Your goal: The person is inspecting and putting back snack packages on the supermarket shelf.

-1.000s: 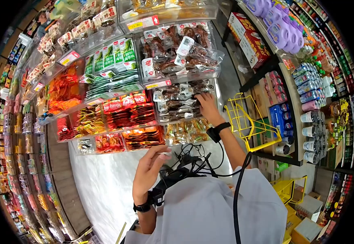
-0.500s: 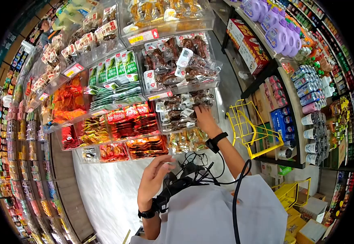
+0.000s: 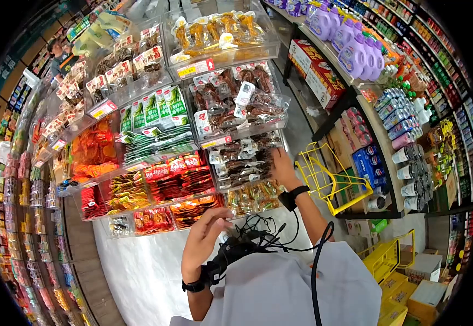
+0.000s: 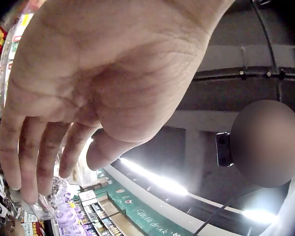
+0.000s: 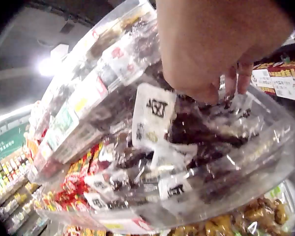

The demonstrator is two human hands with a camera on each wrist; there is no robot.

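Observation:
In the head view my right hand (image 3: pixel 285 173) reaches into the right end of a clear tray of vacuum-packed dark meat snacks (image 3: pixel 242 165). Seen from the right wrist, the fingers bend down to the packets beside a white-labelled packet (image 5: pixel 153 115), close to the tray's clear wall (image 5: pixel 280 152). The fingertips are partly hidden, and I cannot tell whether they pinch a packet. My left hand (image 3: pixel 201 242) hovers in front of the display's lower edge, thumb apart from loosely bent fingers. Its palm and fingers (image 4: pixel 44 152) show nothing held.
Red snack packets (image 3: pixel 179 174) and green packets (image 3: pixel 155 138) fill neighbouring trays. A yellow wire rack (image 3: pixel 331 182) stands right of my arm, beside shelves with purple bottles (image 3: pixel 350 54). Black cables (image 3: pixel 258 231) hang at my waist. Further back left is a person (image 3: pixel 60 60).
My right hand has shifted rightward along the tray of dark packets, toward its end. The left hand keeps nearly the same pose. The head view has shifted slightly.

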